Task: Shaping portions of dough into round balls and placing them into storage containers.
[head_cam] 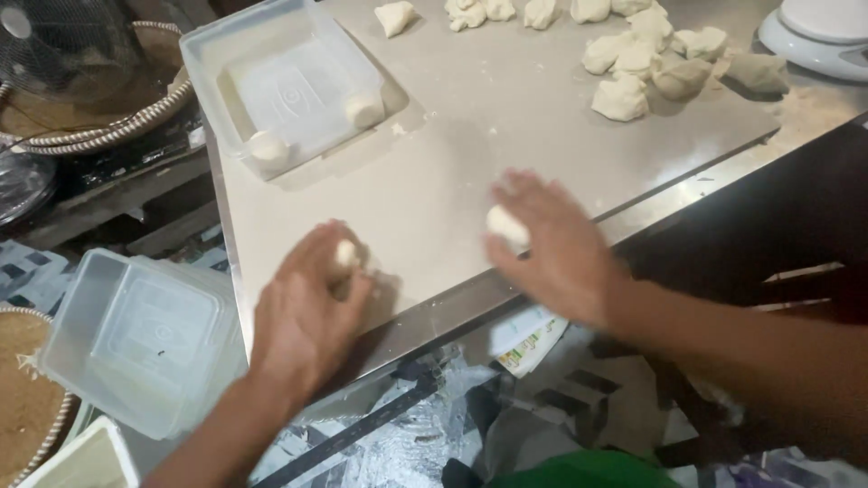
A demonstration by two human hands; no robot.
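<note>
Two bare forearms enter from the near edge, without sleeves, watch, bracelet or rings. The left hand point(307, 312) and the right hand point(551, 244) wear no gloves, and the fingers look lightly dusted with pale flour. At the near edge, a part of green clothing point(579, 470) is visible.

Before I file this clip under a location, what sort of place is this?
Probably a small bakery or food-prep kitchen: each hand rolls a dough ball on a floured metal table, with cut dough pieces and a plastic tray holding finished balls.
</note>
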